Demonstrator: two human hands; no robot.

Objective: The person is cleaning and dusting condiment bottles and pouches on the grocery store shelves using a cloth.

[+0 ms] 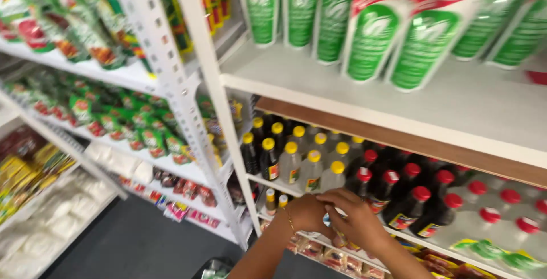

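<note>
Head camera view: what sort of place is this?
Most likely a grocery shop aisle. White metal shelves carry rows of green-and-white pouches, yellow-capped bottles and red-capped dark bottles. Both hands, left hand and right hand, work at the bottle shelf's edge.

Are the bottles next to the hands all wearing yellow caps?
No: the bottles with yellow caps stand left of the bottles with red caps, just above both hands on the shelf.
</note>
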